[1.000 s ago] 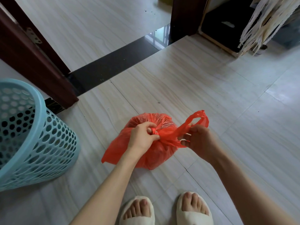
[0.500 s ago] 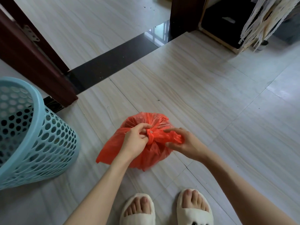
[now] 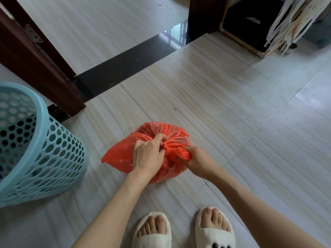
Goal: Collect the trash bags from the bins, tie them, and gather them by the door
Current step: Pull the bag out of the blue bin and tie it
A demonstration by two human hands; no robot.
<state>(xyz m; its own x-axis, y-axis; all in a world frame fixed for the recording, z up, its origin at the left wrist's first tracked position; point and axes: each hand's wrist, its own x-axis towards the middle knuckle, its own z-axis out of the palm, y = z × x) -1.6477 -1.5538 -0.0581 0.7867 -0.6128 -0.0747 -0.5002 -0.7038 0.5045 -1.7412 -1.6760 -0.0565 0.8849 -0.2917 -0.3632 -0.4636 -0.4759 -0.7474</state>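
Left hand [image 3: 147,154]: fingers are curling tightly round the gathered neck of the red trash bag [image 3: 172,169], knuckles up, fingertips pressing into the twisted plastic at the knot [image 3: 167,148]. No gap is showing between fingers and plastic; the grip is fully closed on the bag.

Right hand [image 3: 198,159]: thumb and fingers are pinching one red tail [image 3: 182,154] of the bag that is coming off the knot toward the right. The tail is looking taut between knot and hand. Grip narrow, closed on plastic. How the fingers underneath are lying cannot be told.

The two hands are sitting just beside each other, the knot between them, on top of the bag.

The bag is resting on the pale tiled floor [image 3: 232,108], bulging and rounded, its upper surface pleated toward the knot. A loose flap [image 3: 114,156] of red plastic is spreading out on the floor to the left, under the left wrist.

Both forearms are reaching down from the lower edge of the view. Two feet in cream slippers [image 3: 152,231] are standing near the bag, on the near side.

A light blue perforated bin [image 3: 35,145] is standing to the left, apart from the bag. Beyond it, a dark wooden door frame [image 3: 41,68] and a black threshold strip [image 3: 125,67] are lying across the floor. A dark box with a wooden rim [image 3: 250,27] is sitting at upper right, pale strips [image 3: 293,20] hanging in front of it.
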